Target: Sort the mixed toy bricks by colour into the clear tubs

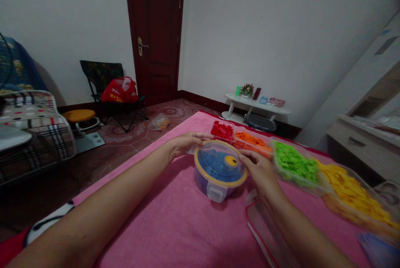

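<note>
Both your left hand [185, 144] and right hand [260, 169] grasp opposite sides of the round lidded tub [219, 170], left of the green-filled box [296, 163]; it seems light, stiff and slick, best held by its yellow rim [229, 185].

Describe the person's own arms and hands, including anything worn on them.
The left hand and right hand are ungloved. The left forearm and right forearm are bare where they show, with no sleeve, watch, bracelet or cable in sight. Fine details are too soft to tell.
</note>
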Available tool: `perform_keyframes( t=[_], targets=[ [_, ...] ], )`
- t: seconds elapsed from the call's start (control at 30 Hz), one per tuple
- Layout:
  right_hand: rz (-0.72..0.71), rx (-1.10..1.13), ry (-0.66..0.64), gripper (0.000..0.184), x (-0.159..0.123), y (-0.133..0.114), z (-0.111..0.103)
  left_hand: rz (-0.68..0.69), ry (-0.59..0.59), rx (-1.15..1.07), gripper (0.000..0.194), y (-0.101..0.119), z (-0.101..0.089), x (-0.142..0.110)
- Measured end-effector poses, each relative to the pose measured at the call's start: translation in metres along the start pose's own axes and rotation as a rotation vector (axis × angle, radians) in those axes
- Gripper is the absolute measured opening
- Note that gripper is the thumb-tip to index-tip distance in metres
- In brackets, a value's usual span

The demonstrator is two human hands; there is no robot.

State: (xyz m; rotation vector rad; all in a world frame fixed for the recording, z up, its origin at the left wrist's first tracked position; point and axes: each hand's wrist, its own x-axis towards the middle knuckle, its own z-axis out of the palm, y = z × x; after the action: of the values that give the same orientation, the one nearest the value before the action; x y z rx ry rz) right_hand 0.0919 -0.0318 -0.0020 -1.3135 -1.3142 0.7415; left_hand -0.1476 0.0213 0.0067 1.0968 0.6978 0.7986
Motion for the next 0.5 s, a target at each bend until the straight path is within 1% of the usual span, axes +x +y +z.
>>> perform_keyframes(
  t=[0.13, 0.23, 0.37, 0.5],
  targets=[
    [-0.042, -0.027, -0.015, 0.036, -0.001, 0.003, 0.002, 0.045, -0.04, 0.043, 0.051, -0.003, 0.001, 0.0],
    [-0.04, -0.023, -0.057, 0.04, -0.001, 0.008, 0.001, 0.055, -0.058, 0.06, 0.052, -0.003, 0.0, -0.001],
    [-0.026, 0.003, -0.109, 0.04, 0.001, 0.013, -0.002, 0.052, -0.046, 0.084, 0.055, -0.005, 0.001, -0.002],
    [-0.006, 0.02, -0.179, 0.04, 0.004, 0.012, -0.005, 0.081, -0.006, 0.054, 0.06, -0.01, 0.002, 0.001]
  ],
)
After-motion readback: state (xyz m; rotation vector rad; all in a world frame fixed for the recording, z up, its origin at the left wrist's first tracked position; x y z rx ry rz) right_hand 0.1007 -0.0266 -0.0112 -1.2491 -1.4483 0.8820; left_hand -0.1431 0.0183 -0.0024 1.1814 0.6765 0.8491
